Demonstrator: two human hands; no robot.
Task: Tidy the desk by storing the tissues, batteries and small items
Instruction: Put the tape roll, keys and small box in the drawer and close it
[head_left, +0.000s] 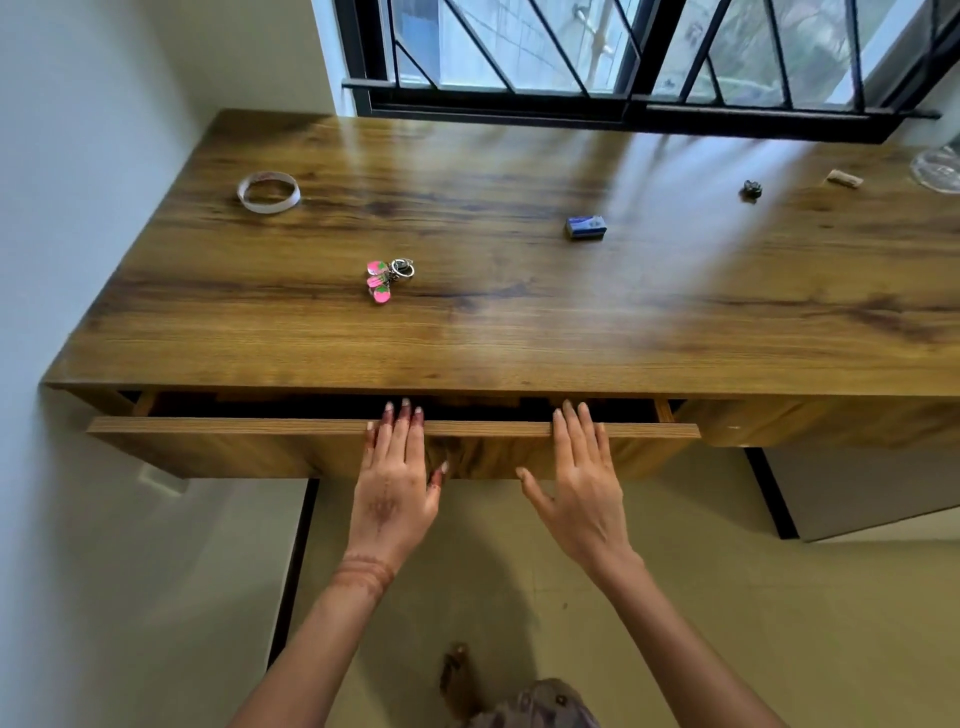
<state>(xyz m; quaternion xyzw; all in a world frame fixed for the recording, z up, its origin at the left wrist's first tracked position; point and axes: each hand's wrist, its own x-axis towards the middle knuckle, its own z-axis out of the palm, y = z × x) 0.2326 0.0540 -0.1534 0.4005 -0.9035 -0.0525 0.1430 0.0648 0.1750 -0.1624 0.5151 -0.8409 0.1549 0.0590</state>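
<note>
Drawer (234, 452) stood barely open; left hand (395, 488) and right hand (587, 493) rested flat on its edge, grips wide, empty; next, probably pulling it out, then storing the keychain (387, 280).

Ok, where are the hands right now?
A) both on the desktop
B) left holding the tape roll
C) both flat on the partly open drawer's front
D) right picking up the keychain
C: the left hand and right hand lie with straight fingers on the drawer front, fingertips over its top edge.
</note>
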